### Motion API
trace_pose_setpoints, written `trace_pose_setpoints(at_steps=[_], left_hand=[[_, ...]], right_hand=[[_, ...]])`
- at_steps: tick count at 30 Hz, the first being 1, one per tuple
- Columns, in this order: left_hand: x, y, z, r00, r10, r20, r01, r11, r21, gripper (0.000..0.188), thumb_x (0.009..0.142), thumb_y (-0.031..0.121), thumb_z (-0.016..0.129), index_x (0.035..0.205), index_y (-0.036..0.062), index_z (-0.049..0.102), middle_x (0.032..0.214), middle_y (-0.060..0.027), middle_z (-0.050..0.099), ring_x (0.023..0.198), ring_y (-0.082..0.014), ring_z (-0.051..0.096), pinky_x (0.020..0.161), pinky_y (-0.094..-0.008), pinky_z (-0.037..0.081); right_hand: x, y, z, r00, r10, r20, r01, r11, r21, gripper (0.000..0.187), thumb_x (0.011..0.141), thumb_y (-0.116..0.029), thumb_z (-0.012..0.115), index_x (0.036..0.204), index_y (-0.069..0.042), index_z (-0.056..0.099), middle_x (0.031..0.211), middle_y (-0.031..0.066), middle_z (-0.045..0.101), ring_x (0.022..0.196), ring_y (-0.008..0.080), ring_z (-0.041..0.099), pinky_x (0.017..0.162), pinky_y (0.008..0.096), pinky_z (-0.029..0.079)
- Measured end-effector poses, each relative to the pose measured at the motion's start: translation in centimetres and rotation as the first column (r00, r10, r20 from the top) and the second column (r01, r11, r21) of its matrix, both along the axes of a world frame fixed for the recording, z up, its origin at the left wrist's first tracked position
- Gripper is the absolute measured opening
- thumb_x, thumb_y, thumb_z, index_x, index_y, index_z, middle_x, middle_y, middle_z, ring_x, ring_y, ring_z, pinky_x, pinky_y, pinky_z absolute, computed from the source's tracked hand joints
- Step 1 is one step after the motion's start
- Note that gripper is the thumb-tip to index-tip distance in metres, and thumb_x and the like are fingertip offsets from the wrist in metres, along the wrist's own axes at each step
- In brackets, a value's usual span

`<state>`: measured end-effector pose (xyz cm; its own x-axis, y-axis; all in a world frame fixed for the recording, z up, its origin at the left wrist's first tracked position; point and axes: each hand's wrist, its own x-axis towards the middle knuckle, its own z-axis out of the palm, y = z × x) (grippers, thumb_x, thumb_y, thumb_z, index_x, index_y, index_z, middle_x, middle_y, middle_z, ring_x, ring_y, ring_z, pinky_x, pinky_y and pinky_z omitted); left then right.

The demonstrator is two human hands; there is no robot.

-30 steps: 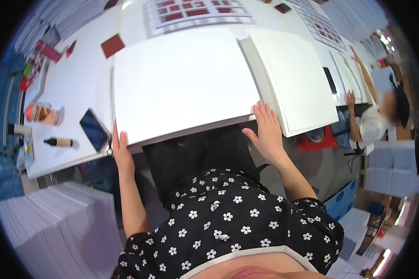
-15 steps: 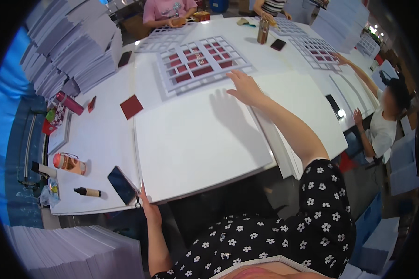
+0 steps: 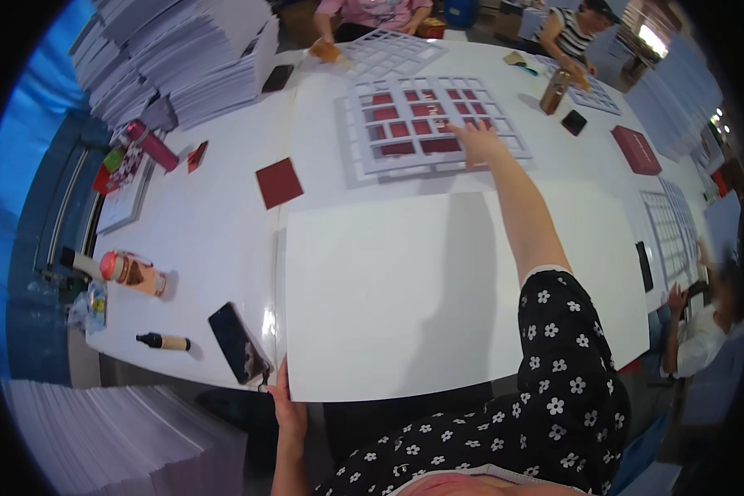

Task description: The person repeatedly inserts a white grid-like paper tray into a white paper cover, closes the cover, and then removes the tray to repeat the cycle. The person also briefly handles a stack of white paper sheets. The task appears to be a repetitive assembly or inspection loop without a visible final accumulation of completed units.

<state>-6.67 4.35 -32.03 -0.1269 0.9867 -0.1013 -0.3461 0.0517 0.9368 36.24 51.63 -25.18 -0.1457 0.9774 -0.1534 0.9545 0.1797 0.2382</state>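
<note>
A white grid frame [image 3: 372, 165] lies across the far middle of the table, with dark red panels [image 3: 441, 145] showing through its openings. My right hand [image 3: 478, 145] reaches over the frame's near right part, fingers spread; whether they press on the bars is hard to tell. Beneath my outstretched arm lies a wide, flat white board [image 3: 372, 289], shadowed by the arm. Beside its near left corner is my left hand [image 3: 289, 413], fingers straightened upward along the edge and partly hidden.
Left of the board lie a dark red square [image 3: 279, 183], a phone [image 3: 238, 341], a small dark bottle [image 3: 164, 341] and drink bottles [image 3: 132, 273]. Tall white stacks [image 3: 182, 58] rise at far left. Other people work across the table and at right. A dark red box [image 3: 636, 150] sits at far right.
My right hand has moved farther forward, from in front of the grid frame to over it. My left hand stays by the board's near left corner. The view has shifted, moving the scene within the picture.
</note>
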Motion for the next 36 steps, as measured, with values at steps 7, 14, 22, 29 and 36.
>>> trace_pose_setpoints(at_steps=[7,14,22,29,36], left_hand=[[-0.6,0.6,-1.3,0.992,-0.011,-0.122,0.020,0.997,0.068,0.084,0.102,0.061,0.029,0.152,-0.0069,0.025,0.157,-0.0179,0.031,0.147,-0.0276,0.027,0.121,-0.0401,0.017],[-1.1,1.0,-2.2,0.969,-0.007,-0.249,0.020,0.999,0.050,0.064,0.102,0.029,0.048,0.154,-0.0016,0.026,0.159,-0.0143,0.031,0.149,-0.0233,0.024,0.120,-0.0346,0.016],[-1.0,0.9,-3.1,0.908,0.019,-0.419,0.014,0.997,0.077,0.059,0.106,0.033,0.034,0.155,0.0002,0.025,0.160,-0.0128,0.028,0.148,-0.0223,0.024,0.120,-0.0334,0.016],[-1.1,0.9,-5.0,0.996,0.074,-0.046,-0.066,0.985,0.161,0.062,0.109,0.045,0.019,0.154,0.0036,0.031,0.155,-0.0094,0.037,0.145,-0.0219,0.031,0.119,-0.0356,0.019],[-1.3,0.4,-3.3,0.979,0.173,-0.108,-0.142,0.957,0.252,0.083,0.102,0.063,0.020,0.151,-0.0030,0.032,0.153,-0.0167,0.040,0.142,-0.0266,0.037,0.118,-0.0396,0.025]], right_hand=[[0.5,-1.1,2.6,0.997,0.030,-0.068,-0.027,0.999,0.044,0.101,0.054,-0.024,0.088,0.144,-0.025,0.042,0.124,0.0213,0.059,0.122,0.0414,0.053,0.103,0.0548,0.039],[-3.2,-12.2,8.1,0.957,0.248,-0.152,-0.198,0.938,0.285,0.097,0.051,-0.025,0.090,0.139,-0.023,0.048,0.111,0.0180,0.057,0.108,0.0397,0.054,0.099,0.0475,0.039],[-7.0,-37.2,11.3,0.834,0.424,-0.354,-0.371,0.905,0.210,0.085,0.056,-0.034,0.090,0.132,-0.018,0.056,0.109,0.0196,0.054,0.106,0.0396,0.049,0.098,0.0509,0.038],[-10.1,-42.6,4.9,0.796,0.466,-0.386,-0.403,0.884,0.237,0.086,0.061,-0.045,0.089,0.132,-0.010,0.055,0.113,0.0219,0.055,0.123,0.0438,0.045,0.114,0.0589,0.026],[-11.2,-42.6,2.2,0.858,0.330,-0.392,-0.285,0.943,0.170,0.088,0.063,-0.047,0.087,0.137,-0.013,0.053,0.122,0.0242,0.056,0.128,0.0456,0.044,0.113,0.0606,0.025]])
